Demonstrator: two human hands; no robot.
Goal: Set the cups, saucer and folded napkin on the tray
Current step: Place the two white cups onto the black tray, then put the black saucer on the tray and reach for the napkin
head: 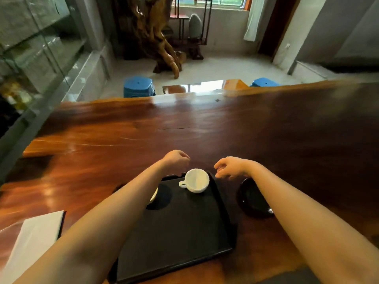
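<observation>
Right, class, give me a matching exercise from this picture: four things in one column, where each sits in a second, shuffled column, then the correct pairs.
Things:
1. white cup
2. black saucer
3. white napkin
4. blue stool

Places:
A. on the table, right of the tray
B. on the floor beyond the table
C. on the tray's far end
D. on the table, left of the tray

Pairs: 1-C, 2-A, 3-D, 4-B

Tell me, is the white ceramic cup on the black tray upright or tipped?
Tipped. The white ceramic cup leans at the far edge of the black tray, its round mouth facing the camera, handle pointing left.
</observation>
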